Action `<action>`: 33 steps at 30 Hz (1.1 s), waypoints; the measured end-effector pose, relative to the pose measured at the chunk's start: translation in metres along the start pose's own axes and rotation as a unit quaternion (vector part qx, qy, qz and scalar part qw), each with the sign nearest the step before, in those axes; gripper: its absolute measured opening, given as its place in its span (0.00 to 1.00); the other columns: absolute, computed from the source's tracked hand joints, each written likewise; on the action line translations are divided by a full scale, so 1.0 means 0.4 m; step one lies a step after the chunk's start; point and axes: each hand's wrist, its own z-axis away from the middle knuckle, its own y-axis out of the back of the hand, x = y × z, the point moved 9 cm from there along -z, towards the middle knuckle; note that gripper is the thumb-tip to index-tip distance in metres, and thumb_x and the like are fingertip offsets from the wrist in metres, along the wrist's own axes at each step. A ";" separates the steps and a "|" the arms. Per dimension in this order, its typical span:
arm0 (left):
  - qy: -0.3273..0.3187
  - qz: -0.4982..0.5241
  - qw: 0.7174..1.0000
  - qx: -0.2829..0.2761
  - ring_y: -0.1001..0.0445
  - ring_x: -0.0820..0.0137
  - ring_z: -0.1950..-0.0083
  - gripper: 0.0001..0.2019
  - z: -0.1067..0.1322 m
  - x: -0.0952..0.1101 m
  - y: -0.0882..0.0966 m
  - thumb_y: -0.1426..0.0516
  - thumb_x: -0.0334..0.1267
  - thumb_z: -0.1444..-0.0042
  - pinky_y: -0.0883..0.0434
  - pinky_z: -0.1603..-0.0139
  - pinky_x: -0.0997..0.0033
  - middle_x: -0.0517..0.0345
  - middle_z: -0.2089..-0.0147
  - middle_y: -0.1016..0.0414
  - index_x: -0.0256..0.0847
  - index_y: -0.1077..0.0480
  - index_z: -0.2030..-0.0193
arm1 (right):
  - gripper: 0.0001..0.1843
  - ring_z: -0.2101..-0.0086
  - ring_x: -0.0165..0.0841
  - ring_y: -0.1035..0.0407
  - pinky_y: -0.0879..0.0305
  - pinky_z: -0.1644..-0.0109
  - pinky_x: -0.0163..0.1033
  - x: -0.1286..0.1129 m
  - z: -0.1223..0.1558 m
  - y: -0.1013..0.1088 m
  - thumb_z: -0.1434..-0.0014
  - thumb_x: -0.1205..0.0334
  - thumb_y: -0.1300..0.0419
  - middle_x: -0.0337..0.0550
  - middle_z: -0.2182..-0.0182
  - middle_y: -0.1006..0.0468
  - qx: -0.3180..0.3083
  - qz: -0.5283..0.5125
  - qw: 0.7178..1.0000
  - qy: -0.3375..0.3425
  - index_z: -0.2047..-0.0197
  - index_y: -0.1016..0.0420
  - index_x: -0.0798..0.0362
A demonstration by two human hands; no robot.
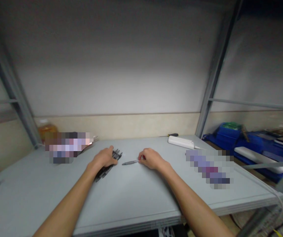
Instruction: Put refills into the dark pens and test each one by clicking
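My left hand (104, 157) is closed over a bunch of dark pens (105, 171), its thumb and fingers around them. Their ends stick out on both sides of the hand, and the bunch lies on or just above the grey tabletop (129, 194). To the right, my right hand (151, 158) pinches one end of a single grey pen (130, 162). That pen points left toward the bunch, with a gap between them. The fingertips of the right hand partly hide its silvery end.
A white power strip (180, 142) and a screwdriver (173, 135) lie at the back right. Blurred-out items rest at both sides, with an amber container (46, 130) at the back left. Metal posts (215, 72) frame the table. Blue bins (227, 135) stand beyond the right edge.
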 end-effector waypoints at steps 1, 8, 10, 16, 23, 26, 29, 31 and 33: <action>-0.003 0.002 1.000 -0.003 0.29 0.59 0.50 0.30 0.001 0.002 0.001 0.43 0.42 0.59 0.34 0.55 0.70 0.42 0.48 0.30 0.37 0.40 0.46 | 0.11 0.65 0.33 0.32 0.43 0.65 0.33 0.002 0.001 0.000 0.48 0.61 0.44 0.45 0.65 0.23 -0.002 -0.004 1.000 0.001 0.63 0.22 0.50; -0.026 0.005 0.999 -0.034 0.30 0.59 0.50 0.28 0.010 0.012 0.000 0.43 0.38 0.61 0.33 0.55 0.70 0.42 0.49 0.30 0.35 0.37 0.49 | 0.09 0.70 0.29 0.32 0.44 0.68 0.30 0.026 0.014 0.001 0.47 0.61 0.44 0.42 0.69 0.23 -0.008 -0.046 0.999 0.019 0.64 0.23 0.52; -0.027 0.011 0.999 -0.035 0.29 0.60 0.50 0.28 0.012 0.013 0.002 0.43 0.37 0.61 0.33 0.55 0.70 0.43 0.48 0.30 0.35 0.37 0.49 | 0.09 0.71 0.29 0.33 0.44 0.68 0.30 0.038 0.020 0.006 0.46 0.62 0.44 0.42 0.70 0.23 -0.004 -0.053 0.998 0.019 0.64 0.24 0.53; -0.031 0.027 0.998 -0.042 0.31 0.60 0.48 0.33 0.018 0.014 0.007 0.43 0.42 0.58 0.34 0.53 0.70 0.43 0.46 0.32 0.34 0.42 0.43 | 0.12 0.70 0.30 0.32 0.44 0.67 0.31 0.069 0.029 0.017 0.41 0.64 0.51 0.46 0.70 0.23 0.023 -0.048 0.999 0.009 0.64 0.26 0.56; -0.019 0.049 0.998 -0.026 0.34 0.59 0.45 0.38 0.006 -0.010 0.007 0.44 0.51 0.57 0.37 0.48 0.70 0.41 0.42 0.35 0.33 0.44 0.41 | 0.17 0.64 0.34 0.31 0.45 0.64 0.33 0.077 0.035 0.014 0.37 0.58 0.56 0.49 0.66 0.24 0.050 -0.020 0.998 -0.024 0.61 0.29 0.56; -0.028 0.050 0.998 0.032 0.37 0.57 0.43 0.36 0.008 0.004 0.026 0.44 0.53 0.56 0.38 0.48 0.66 0.44 0.43 0.36 0.37 0.43 0.42 | 0.19 0.66 0.35 0.31 0.45 0.67 0.34 0.083 0.041 0.016 0.40 0.49 0.52 0.48 0.67 0.24 0.048 -0.005 0.997 -0.059 0.60 0.29 0.54; -0.106 0.042 0.986 0.126 0.42 0.57 0.41 0.29 0.037 0.084 0.058 0.45 0.46 0.52 0.42 0.46 0.58 0.48 0.42 0.38 0.42 0.43 0.42 | 0.20 0.66 0.37 0.31 0.46 0.69 0.34 0.099 0.044 0.016 0.42 0.47 0.51 0.49 0.68 0.24 0.038 0.020 0.994 -0.105 0.63 0.28 0.54; -0.192 0.021 0.961 0.198 0.44 0.58 0.41 0.24 0.076 0.171 0.076 0.47 0.40 0.49 0.48 0.42 0.55 0.50 0.43 0.38 0.44 0.41 0.44 | 0.20 0.67 0.36 0.31 0.46 0.69 0.34 0.108 0.043 0.015 0.41 0.48 0.53 0.50 0.69 0.24 0.035 0.018 0.991 -0.127 0.66 0.28 0.54; -0.257 -0.016 0.935 0.245 0.44 0.59 0.42 0.23 0.113 0.251 0.074 0.49 0.35 0.47 0.51 0.41 0.53 0.49 0.44 0.37 0.44 0.42 0.43 | 0.21 0.69 0.35 0.31 0.46 0.70 0.34 0.109 0.040 0.013 0.41 0.49 0.53 0.49 0.71 0.24 0.031 -0.013 0.991 -0.130 0.70 0.27 0.55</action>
